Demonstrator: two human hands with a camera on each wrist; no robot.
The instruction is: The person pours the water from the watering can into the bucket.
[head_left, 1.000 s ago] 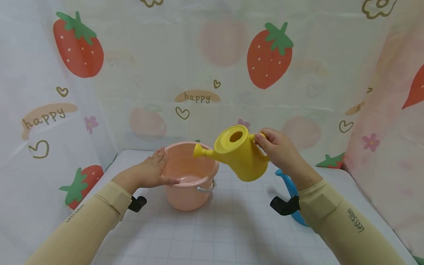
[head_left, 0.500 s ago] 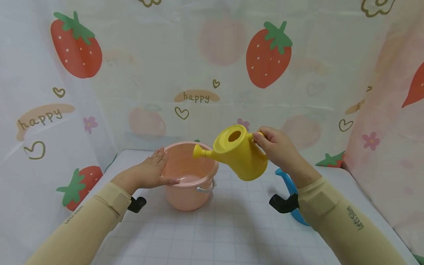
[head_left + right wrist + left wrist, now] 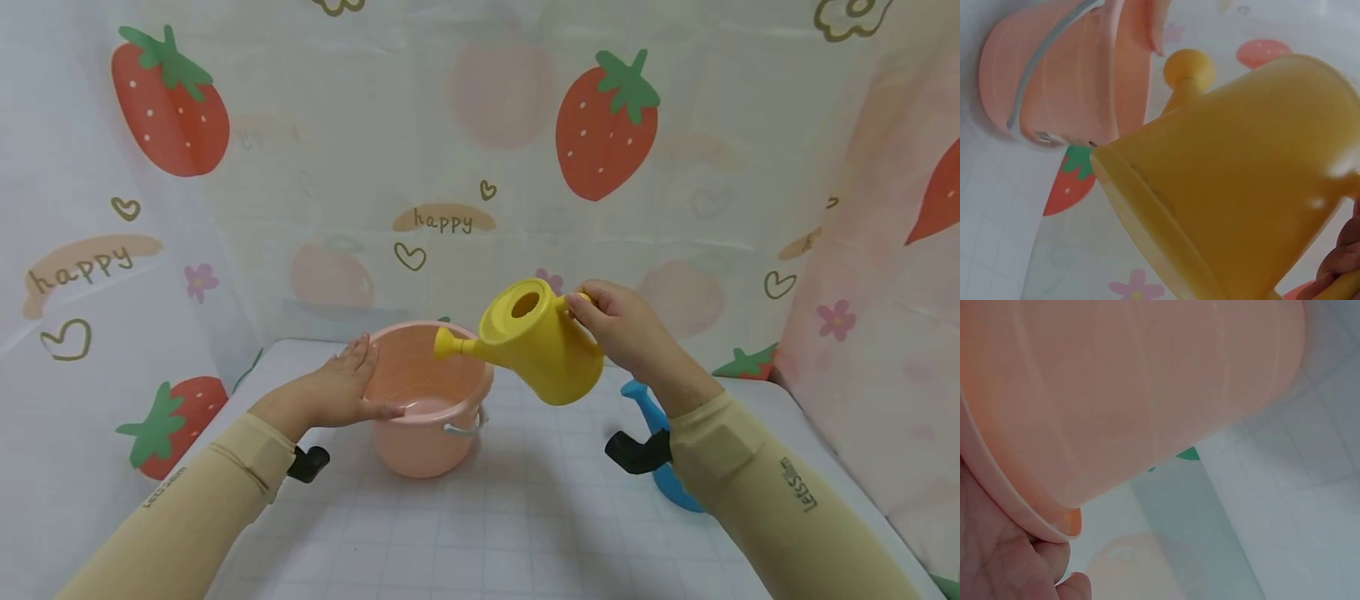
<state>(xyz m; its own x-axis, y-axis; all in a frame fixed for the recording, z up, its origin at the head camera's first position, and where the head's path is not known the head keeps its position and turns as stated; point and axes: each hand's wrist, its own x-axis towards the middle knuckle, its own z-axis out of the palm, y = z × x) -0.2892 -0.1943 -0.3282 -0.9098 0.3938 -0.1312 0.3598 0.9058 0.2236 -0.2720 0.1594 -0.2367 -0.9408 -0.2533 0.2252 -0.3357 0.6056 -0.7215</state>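
Note:
A yellow watering can (image 3: 551,354) is tipped to the left, its spout head over the right part of a pink bucket's mouth. By its handle my right hand (image 3: 626,329) grips it, clear of the table. The pink bucket (image 3: 423,450) stands upright on the table, its pale handle hanging down in front. My left hand (image 3: 337,387) rests on the bucket's left rim with fingers straight and thumb along the near edge. In the left wrist view the palm lies against the rim (image 3: 1013,506). No water shows coming from the spout.
A blue watering can (image 3: 675,487) stands on the table at the right, partly hidden behind my right forearm. The white gridded table (image 3: 450,542) meets a strawberry-print curtain (image 3: 360,142) at the back and both sides.
The yellow watering can and my right hand have shifted slightly up and to the left. My left hand stays on the bucket rim.

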